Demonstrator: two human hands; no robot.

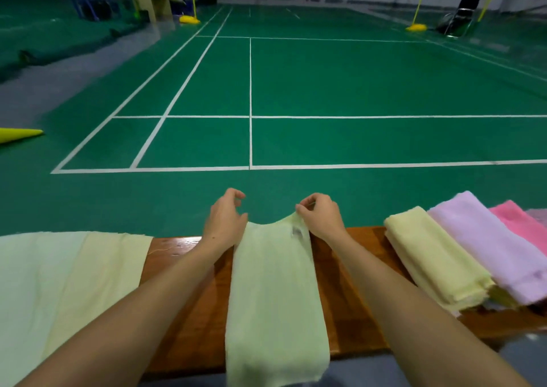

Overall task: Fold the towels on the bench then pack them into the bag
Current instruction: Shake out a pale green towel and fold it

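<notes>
Head view, from the big things down: a green court floor (325,90) with white lines runs away beyond a brown wooden table (192,312) that crosses the bottom of the frame. On the table's left end lies a wide pale cloth (65,283), spread flat; whether it is a towel or the bag cannot be told. On the right end sit three folded towels side by side, touching: a yellow towel (432,256), a lilac towel (500,244) and a pink towel (524,223). No plain bag shows.

Between them, a green towel (275,298) lies as a long narrow strip across the table, its near end hanging over the front edge. The step in hand looks like folding this strip, with packing not yet begun.

The right hand (322,216) pinches the strip's far right corner, lifted a little. The left hand (226,216) sits at the far left corner, fingers curled, thumb and forefinger tips slightly apart; whether its grip has cloth in it cannot be told.

The next move likely calls for both far corners held level and brought toward the near end, edges matched.
</notes>
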